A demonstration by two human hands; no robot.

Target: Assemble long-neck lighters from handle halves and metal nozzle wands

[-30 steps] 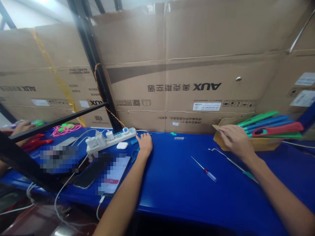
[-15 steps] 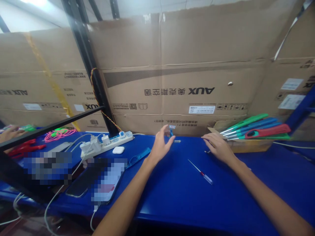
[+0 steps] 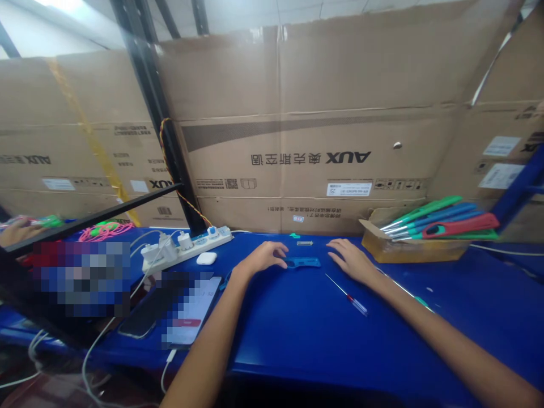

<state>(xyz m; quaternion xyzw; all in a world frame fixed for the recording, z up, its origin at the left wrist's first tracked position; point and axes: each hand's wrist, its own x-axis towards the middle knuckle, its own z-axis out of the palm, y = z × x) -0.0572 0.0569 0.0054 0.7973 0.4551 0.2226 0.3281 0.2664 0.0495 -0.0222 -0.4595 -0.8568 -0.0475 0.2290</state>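
My left hand [image 3: 264, 258] is open, its curved fingers apart at the left end of a blue plastic handle shell [image 3: 305, 262] lying on the blue table. Whether the fingertips touch the shell I cannot tell. My right hand [image 3: 349, 259] is also open and empty, hovering low to the right of the shell. Behind the shell are a small metallic-looking piece [image 3: 305, 243] and a small green piece [image 3: 294, 235]. A screwdriver [image 3: 352, 299] with a red and clear handle lies in front. A thin metal rod with a green part [image 3: 420, 302] is partly hidden by my right forearm.
A cardboard box [image 3: 416, 251] of green, blue and red long-nosed lighters [image 3: 442, 218] stands at right. To the left are a power strip [image 3: 191, 249], a white earbud case [image 3: 207, 258], phones [image 3: 193, 317] and cables. Another person's hand [image 3: 19, 232] shows beyond the black frame [image 3: 148, 113].
My left hand has come down and let go of a blue piece; the handle shell now lies flat. My right hand has moved left, its fingers spreading. The green-ended rod now shows by the right forearm.
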